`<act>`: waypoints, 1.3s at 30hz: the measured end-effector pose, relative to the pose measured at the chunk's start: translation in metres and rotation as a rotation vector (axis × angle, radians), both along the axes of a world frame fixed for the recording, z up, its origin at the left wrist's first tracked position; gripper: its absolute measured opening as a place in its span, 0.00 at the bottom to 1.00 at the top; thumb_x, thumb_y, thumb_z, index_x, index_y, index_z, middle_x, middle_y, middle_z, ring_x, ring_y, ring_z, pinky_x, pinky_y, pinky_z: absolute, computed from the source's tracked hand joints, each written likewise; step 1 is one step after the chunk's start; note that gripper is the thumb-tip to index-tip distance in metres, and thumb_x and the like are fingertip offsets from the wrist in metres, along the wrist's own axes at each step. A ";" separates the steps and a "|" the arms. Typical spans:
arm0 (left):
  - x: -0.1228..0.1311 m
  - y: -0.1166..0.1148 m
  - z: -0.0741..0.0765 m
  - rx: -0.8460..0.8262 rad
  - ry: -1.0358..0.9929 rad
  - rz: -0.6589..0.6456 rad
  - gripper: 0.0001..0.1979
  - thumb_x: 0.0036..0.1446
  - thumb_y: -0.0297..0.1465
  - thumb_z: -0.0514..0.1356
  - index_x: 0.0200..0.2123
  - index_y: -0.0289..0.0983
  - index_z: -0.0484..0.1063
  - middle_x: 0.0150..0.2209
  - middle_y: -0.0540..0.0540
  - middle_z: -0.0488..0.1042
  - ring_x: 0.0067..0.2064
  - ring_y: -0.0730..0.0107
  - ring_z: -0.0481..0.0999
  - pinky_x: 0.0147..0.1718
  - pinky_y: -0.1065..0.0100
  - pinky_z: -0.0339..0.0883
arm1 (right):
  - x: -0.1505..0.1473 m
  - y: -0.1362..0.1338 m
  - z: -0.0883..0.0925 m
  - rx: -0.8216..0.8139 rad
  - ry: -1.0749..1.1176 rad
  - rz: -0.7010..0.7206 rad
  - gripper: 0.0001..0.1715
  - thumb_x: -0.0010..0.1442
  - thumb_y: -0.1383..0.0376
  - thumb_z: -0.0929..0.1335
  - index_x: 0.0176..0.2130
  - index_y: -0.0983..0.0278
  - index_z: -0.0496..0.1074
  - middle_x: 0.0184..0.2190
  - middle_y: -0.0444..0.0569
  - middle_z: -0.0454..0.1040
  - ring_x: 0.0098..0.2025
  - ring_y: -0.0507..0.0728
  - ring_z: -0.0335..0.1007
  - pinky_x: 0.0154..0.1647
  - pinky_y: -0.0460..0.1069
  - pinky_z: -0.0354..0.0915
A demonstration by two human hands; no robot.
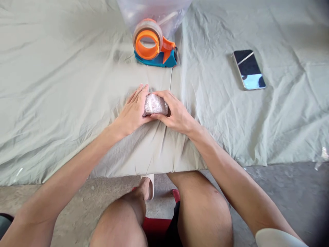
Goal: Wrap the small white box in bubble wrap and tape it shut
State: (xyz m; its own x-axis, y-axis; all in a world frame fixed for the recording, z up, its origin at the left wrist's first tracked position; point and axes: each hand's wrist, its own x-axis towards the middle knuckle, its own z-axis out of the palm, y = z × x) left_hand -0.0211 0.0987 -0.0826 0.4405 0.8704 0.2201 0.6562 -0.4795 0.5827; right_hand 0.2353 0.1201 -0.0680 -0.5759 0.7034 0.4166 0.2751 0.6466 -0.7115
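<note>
A small rounded bundle wrapped in shiny clear plastic rests on the cloth-covered table, between my two hands. What lies inside the wrap I cannot make out. My left hand presses against its left side, thumb low at the front and fingers stretched toward the far side. Around the right end curls my right hand, with its thumb along the near edge and its fingers over the far edge. Beyond the bundle stands an orange and blue tape dispenser with a roll of tape on it, touched by neither hand.
Behind the dispenser is a clear plastic bag. A phone lies face up at the right. Wrinkled grey-green cloth covers the table, its near edge just above my knees. Scraps of clear tape cling at the right edge.
</note>
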 end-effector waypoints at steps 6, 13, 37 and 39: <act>0.002 -0.002 0.001 -0.018 -0.010 -0.022 0.51 0.71 0.50 0.77 0.82 0.45 0.52 0.87 0.29 0.55 0.90 0.36 0.51 0.87 0.33 0.52 | 0.001 0.002 -0.004 0.015 0.015 -0.042 0.48 0.69 0.29 0.76 0.70 0.56 0.76 0.60 0.58 0.84 0.61 0.73 0.82 0.65 0.68 0.79; 0.003 -0.011 0.023 0.197 -0.066 0.004 0.59 0.69 0.60 0.74 0.87 0.48 0.45 0.89 0.32 0.51 0.90 0.30 0.49 0.86 0.30 0.51 | -0.001 -0.001 -0.002 -0.023 -0.022 -0.043 0.37 0.70 0.46 0.78 0.69 0.58 0.71 0.66 0.59 0.81 0.68 0.73 0.79 0.72 0.70 0.76; 0.027 -0.016 0.018 0.140 -0.137 -0.004 0.35 0.78 0.41 0.66 0.80 0.46 0.56 0.72 0.37 0.74 0.72 0.45 0.77 0.74 0.44 0.73 | 0.010 -0.009 0.002 0.203 0.035 -0.137 0.29 0.66 0.66 0.67 0.64 0.54 0.75 0.58 0.54 0.76 0.54 0.65 0.79 0.56 0.65 0.83; 0.028 -0.017 0.020 0.154 -0.140 -0.003 0.34 0.77 0.40 0.66 0.79 0.45 0.58 0.71 0.37 0.75 0.71 0.45 0.77 0.72 0.44 0.73 | 0.009 -0.009 0.000 0.193 0.092 -0.100 0.28 0.66 0.68 0.67 0.63 0.55 0.73 0.55 0.53 0.78 0.49 0.63 0.79 0.51 0.62 0.83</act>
State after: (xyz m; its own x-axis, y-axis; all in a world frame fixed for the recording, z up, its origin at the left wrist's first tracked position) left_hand 0.0072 0.0819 -0.0624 0.3990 0.8201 0.4102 0.5721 -0.5722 0.5876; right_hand 0.2440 0.1111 -0.0676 -0.4612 0.6570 0.5964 0.2845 0.7461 -0.6020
